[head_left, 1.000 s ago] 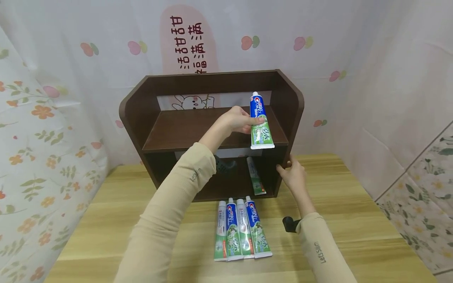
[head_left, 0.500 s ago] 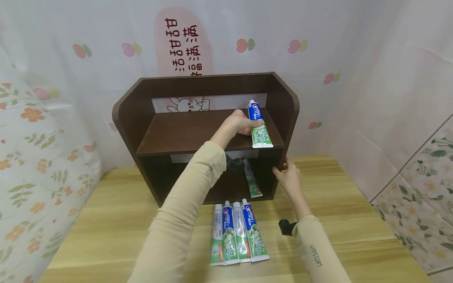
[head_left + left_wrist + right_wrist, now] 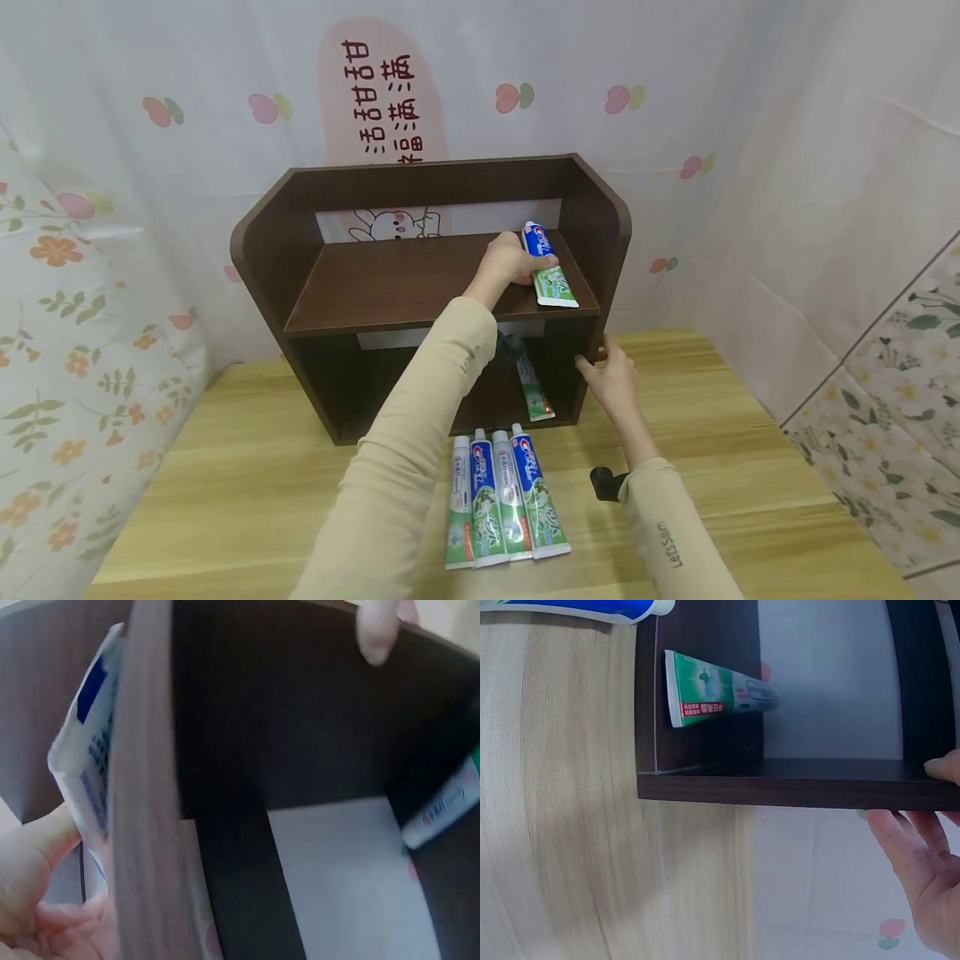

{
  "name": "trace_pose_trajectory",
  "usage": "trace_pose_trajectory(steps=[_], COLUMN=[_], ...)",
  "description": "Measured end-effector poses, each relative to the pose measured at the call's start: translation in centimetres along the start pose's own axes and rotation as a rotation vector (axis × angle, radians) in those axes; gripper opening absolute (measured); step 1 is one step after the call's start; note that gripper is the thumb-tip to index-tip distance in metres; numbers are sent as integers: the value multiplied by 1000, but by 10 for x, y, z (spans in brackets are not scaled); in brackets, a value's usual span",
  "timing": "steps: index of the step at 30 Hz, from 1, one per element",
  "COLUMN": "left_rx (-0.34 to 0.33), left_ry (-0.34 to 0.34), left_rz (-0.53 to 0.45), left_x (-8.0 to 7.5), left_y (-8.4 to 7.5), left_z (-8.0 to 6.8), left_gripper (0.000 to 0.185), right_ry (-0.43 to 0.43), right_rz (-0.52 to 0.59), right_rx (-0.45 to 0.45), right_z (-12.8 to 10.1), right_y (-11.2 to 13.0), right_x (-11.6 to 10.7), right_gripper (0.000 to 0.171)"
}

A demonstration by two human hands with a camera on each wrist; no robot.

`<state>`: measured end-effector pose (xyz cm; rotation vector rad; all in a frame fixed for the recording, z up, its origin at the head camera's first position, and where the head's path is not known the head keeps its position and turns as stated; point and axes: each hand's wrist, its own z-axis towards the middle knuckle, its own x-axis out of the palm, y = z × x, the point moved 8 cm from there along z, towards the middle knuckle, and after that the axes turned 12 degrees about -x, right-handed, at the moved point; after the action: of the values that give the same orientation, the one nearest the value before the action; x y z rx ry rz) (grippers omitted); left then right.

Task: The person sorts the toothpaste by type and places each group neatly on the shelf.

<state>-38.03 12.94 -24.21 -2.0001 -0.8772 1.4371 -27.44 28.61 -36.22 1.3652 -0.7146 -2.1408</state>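
In the head view my left hand [image 3: 512, 260] pinches a blue-and-green toothpaste tube [image 3: 555, 287], thumb on top. The tube lies at the right end of the upper board of a dark brown shelf [image 3: 375, 287], cap towards the back; whether it rests fully on the board I cannot tell. In the left wrist view the board's edge partly hides the tube [image 3: 88, 750]. My right hand [image 3: 926, 866] grips the shelf's right side panel, thumb inside and fingers outside. Another toothpaste tube [image 3: 709, 690], green and white, lies in the lower compartment near that panel.
Several toothpaste tubes [image 3: 538, 496] lie side by side on the wooden table [image 3: 247, 492] before the shelf, caps towards it. A black wrist camera mount [image 3: 606, 483] sits at the right sleeve. A printed curtain [image 3: 480, 50] hangs behind.
My left hand has lowered the toothpaste tube from above the upper board down to it, tilting it flatter. The right hand keeps its grip on the panel. The head view has shifted slightly.
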Motion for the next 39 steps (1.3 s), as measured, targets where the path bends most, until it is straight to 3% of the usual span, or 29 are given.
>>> trace_pose_trajectory(steps=[3,6,12,26,32,39], left_rx=[67,123,176,104,163,284], left_ry=[-91,-161,-200,43,98,112], left_rz=[98,136,165,131,119,41], left_x=[-3,-6,-9,-17,-23,-21], left_y=[-2,-4,-6,22,34,49], left_z=[-7,-14,-20,-30,-49,-75], left_gripper=[55,55,55,55,53,42], right_ry=[7,4,9,9,14,23], right_rz=[8,10,6,2,13,9], right_rx=[0,11,11,1,-1,3], right_z=[0,0,1,1,2,3], right_y=[-1,-2,-1,-3,-2,0], right_x=[2,2,4,3,3,2], right_gripper=[36,36,35,36,37,37])
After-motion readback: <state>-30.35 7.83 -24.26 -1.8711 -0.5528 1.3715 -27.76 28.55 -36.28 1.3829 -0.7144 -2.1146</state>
